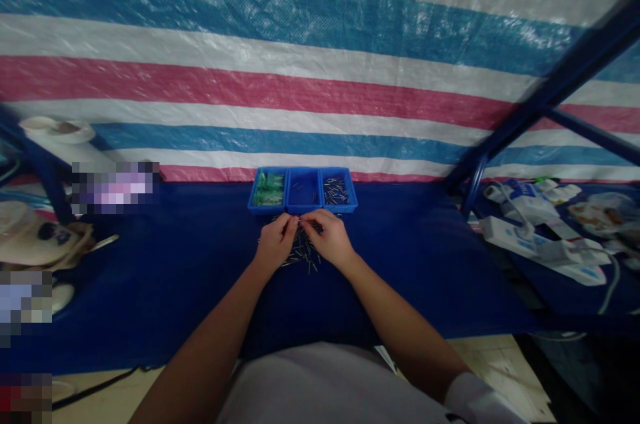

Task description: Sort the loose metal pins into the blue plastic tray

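My left hand [274,243] and my right hand [327,237] are close together over a loose heap of small metal pins [304,256] on the dark blue table cloth [165,277]. Both hands have their fingers curled and pinched towards each other, on something too small to make out. Just beyond them stands a blue tray [303,209] with three compartments: green parts [269,189] on the left, a few pins in the middle, more metal pins [336,191] on the right.
A striped blue, white and red tarpaulin [300,64] hangs behind the table. White power strips and cables [540,237] lie at the right past a blue metal frame [525,111]. At the left are a white roll [60,134] and beige objects [40,237].
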The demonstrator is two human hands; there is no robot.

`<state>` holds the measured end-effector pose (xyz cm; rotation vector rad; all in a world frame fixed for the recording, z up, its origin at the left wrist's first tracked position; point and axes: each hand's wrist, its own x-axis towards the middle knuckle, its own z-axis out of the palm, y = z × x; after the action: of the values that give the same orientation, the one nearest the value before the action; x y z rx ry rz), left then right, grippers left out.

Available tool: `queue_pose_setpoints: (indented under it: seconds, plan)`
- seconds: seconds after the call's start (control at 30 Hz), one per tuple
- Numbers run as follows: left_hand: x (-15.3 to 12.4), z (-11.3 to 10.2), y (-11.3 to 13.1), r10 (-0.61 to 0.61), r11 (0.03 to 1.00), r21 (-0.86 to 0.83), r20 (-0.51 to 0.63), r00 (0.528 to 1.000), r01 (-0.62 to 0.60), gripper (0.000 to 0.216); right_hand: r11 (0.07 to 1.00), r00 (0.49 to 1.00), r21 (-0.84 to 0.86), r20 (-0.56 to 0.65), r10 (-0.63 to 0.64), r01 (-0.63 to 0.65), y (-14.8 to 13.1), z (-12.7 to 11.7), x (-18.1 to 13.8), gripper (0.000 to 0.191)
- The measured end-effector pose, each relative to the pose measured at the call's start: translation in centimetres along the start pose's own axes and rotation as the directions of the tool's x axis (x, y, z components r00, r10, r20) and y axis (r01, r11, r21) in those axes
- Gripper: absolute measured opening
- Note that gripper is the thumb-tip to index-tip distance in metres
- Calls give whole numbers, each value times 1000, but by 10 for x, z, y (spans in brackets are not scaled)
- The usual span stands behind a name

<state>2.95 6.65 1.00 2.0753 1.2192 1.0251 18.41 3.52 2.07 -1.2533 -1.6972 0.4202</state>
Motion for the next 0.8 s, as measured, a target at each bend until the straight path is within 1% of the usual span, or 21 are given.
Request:
queue_pose_setpoints:
  seconds: [0.1, 0.17, 0.3, 0.43, 0.63, 0.8]
  plan:
    - [-1, -1, 1, -15, 998, -69, -1, 1000, 15, 26, 1000, 1000, 26, -16, -7, 7, -2, 0, 1, 12]
    - [-2, -1, 1, -6, 994, -112, 1, 1000, 6, 23, 998, 999, 56, -37, 12, -10, -3, 1, 2, 12]
    - [-2, 0, 0, 25, 987, -161, 22, 999, -21, 19, 991, 995, 115, -62, 82, -74, -2, 3, 2, 13]
    - [-1, 3, -3, 75, 980, -186, 21, 997, -70, 19, 964, 983, 207, -35, 180, -169, 1, 5, 1, 16]
    - [-1, 3, -3, 59, 989, -134, -20, 998, -61, 19, 889, 951, 351, 9, 310, -293, 5, 9, 2, 17]
    - [0, 3, -3, 67, 996, -60, -53, 996, -70, 19, 830, 930, 444, 26, 366, -339, 6, 12, 2, 18]
